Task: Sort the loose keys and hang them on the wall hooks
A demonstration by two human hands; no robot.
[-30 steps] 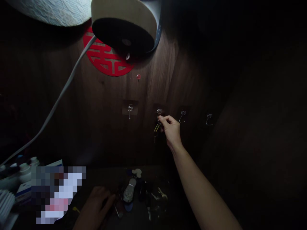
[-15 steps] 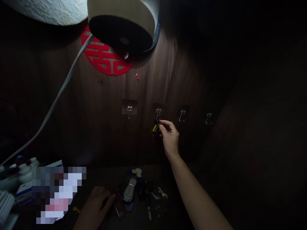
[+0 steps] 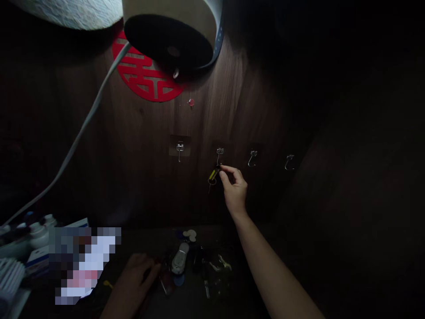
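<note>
Between the thumb and fingertips of my right hand (image 3: 235, 188) is a keychain (image 3: 213, 174) with a yellow strip and a metal ring. A thin key seems to hang below the ring. The keychain's top is right at the lower end of the second wall hook (image 3: 219, 153) from the left; whether it is on the hook I cannot tell. My left hand (image 3: 137, 274) lies low on the dark surface, thumb apart from the fingers, holding nothing visible. Beside it are a silver-grey remote fob (image 3: 180, 258), a dark red tag (image 3: 167, 283) and several keys (image 3: 224, 262), dimly lit.
More hooks are on the wooden wall: one at left (image 3: 179, 148), two at right (image 3: 253, 157). A round lamp-like object (image 3: 171, 42) overhangs a red paper cutout (image 3: 152, 86). A pale cable (image 3: 89, 117) slants down left towards white bottles (image 3: 39, 235) and boxes.
The keychain has tilted slightly, its lower end swinging left, while my right hand stays at the same hook. My left hand has barely moved; the whole view shifts a little.
</note>
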